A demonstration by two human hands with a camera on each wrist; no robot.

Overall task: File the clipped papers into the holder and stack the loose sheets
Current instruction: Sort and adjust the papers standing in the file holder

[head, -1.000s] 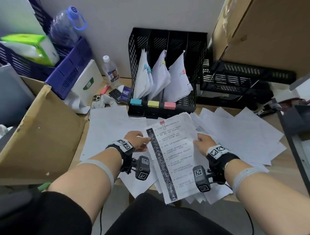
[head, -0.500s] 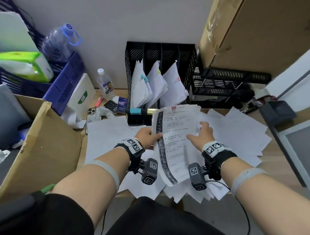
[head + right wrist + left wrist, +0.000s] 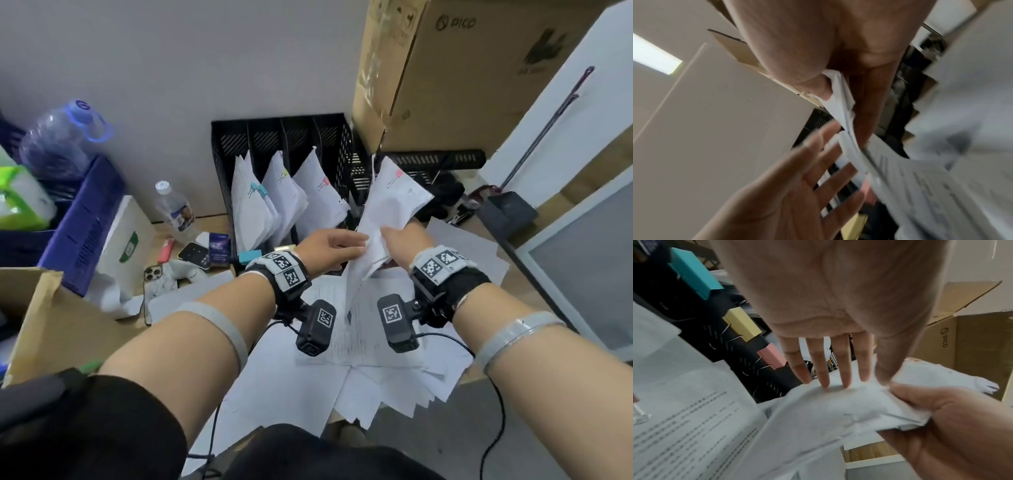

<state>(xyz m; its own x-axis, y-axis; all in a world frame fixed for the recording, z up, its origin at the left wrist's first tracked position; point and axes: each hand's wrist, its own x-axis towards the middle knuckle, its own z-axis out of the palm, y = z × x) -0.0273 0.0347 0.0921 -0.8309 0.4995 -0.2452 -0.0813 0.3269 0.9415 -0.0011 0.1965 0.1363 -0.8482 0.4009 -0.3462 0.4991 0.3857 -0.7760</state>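
Observation:
My right hand (image 3: 394, 240) pinches a clipped bundle of printed papers (image 3: 387, 205) and holds it upright above the desk. A pink clip (image 3: 394, 177) sits at the bundle's top, just right of the black slotted holder (image 3: 281, 137). The thumb and fingers squeeze the bundle's edge (image 3: 846, 100) in the right wrist view. My left hand (image 3: 342, 245) has straight fingers, and their tips touch the paper's side (image 3: 838, 410). Three holder slots hold clipped papers. Teal (image 3: 694, 272), yellow (image 3: 742, 323) and pink (image 3: 772, 356) clips mark the holder's front. Loose sheets (image 3: 376, 377) lie spread over the desk below.
A big cardboard box (image 3: 462, 68) rests on a black tray (image 3: 438, 159) right of the holder. A water bottle (image 3: 173, 209), phones (image 3: 154, 274) and a blue crate (image 3: 82, 222) crowd the left. An open carton (image 3: 41, 325) stands at the near left.
The clipped bundle rose off the desk and swung upright toward the holder's right side. My left hand let go of its edge and now only touches it with straight fingers.

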